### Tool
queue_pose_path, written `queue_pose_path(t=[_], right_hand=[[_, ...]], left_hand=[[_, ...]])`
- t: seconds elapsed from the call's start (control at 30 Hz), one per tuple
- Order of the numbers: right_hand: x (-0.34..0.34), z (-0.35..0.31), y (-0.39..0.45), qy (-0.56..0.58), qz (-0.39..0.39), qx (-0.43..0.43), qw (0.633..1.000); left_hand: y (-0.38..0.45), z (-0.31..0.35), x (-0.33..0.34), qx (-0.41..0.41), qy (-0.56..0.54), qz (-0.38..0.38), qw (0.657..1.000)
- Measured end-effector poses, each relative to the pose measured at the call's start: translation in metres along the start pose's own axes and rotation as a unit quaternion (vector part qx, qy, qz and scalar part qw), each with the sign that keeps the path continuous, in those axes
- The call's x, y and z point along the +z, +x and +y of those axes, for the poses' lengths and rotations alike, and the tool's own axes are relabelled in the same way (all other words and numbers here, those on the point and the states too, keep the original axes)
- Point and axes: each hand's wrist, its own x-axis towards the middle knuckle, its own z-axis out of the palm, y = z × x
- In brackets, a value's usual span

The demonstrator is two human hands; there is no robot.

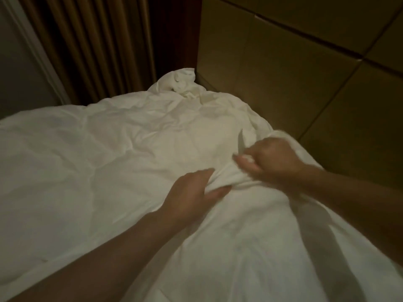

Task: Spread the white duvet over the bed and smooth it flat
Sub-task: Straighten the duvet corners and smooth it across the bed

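Two hands bunch a white duvet (122,149).
Left hand (192,192) and right hand (272,158) each pinch one raised fold.

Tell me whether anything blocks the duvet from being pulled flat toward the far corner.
Nothing visible does. Both the left hand and right hand already grip the duvet; only its own bunched corner sits against the padded wall panel.
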Motion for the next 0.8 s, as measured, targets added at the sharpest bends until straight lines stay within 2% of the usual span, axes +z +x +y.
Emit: queue_pose_path(t=[0.03,0.07,0.13,0.17,0.2,0.27,0.33,0.37,0.43,0.47,0.5,0.53,0.6,0.67,0.77,0.8], right_hand=[[-0.003,0.013,0.0,-0.021,0.024,0.005,0.999],[-0.006,0.021,0.003,-0.045,-0.015,0.029,0.998],[0.005,0.023,0.005,-0.086,-0.166,0.081,0.979],[0.014,0.023,0.006,-0.095,-0.195,0.097,0.971],[0.02,0.024,0.007,-0.072,-0.182,0.1,0.976],[0.024,0.036,-0.003,-0.001,-0.087,0.124,0.989],[0.019,0.056,-0.025,-0.007,-0.016,0.213,0.977],[0.017,0.065,-0.035,-0.013,-0.027,0.272,0.962],[0.018,0.07,-0.05,0.024,-0.107,0.372,0.922],[0.02,0.068,-0.055,0.069,-0.136,0.411,0.899],[0.022,0.066,-0.059,0.106,-0.131,0.434,0.885],[0.023,0.065,-0.061,0.104,-0.091,0.431,0.892],[0.025,0.069,-0.064,0.025,-0.016,0.382,0.924],[0.033,0.072,-0.062,-0.027,0.003,0.367,0.93],[0.044,0.055,-0.052,-0.047,-0.002,0.402,0.914],[0.042,0.04,-0.05,-0.051,0.025,0.383,0.922]], left_hand=[[0.004,0.002,0.002,-0.024,-0.027,0.005,0.999],[0.013,0.004,0.005,-0.068,-0.057,-0.013,0.996],[0.03,0.009,0.017,-0.145,-0.057,-0.066,0.986],[0.036,0.011,0.023,-0.138,-0.028,-0.06,0.988],[0.037,0.013,0.025,-0.12,-0.001,-0.04,0.992],[0.021,0.003,0.02,-0.106,0.035,-0.027,0.993],[-0.004,-0.019,0.009,-0.129,0.046,-0.062,0.989],[-0.015,-0.028,0.004,-0.149,0.037,-0.078,0.985],[-0.027,-0.035,-0.003,-0.163,0.007,-0.064,0.985],[-0.029,-0.032,-0.007,-0.156,-0.009,-0.038,0.987],[-0.03,-0.029,-0.009,-0.154,-0.03,-0.006,0.988],[-0.029,-0.03,-0.009,-0.148,-0.04,0.022,0.988],[-0.023,-0.038,-0.006,-0.138,0.017,0.031,0.99],[-0.013,-0.05,0.001,-0.144,0.066,0.007,0.987],[-0.013,-0.057,0.002,-0.139,0.029,0.001,0.99],[-0.023,-0.057,-0.004,-0.137,0.038,-0.004,0.99]])
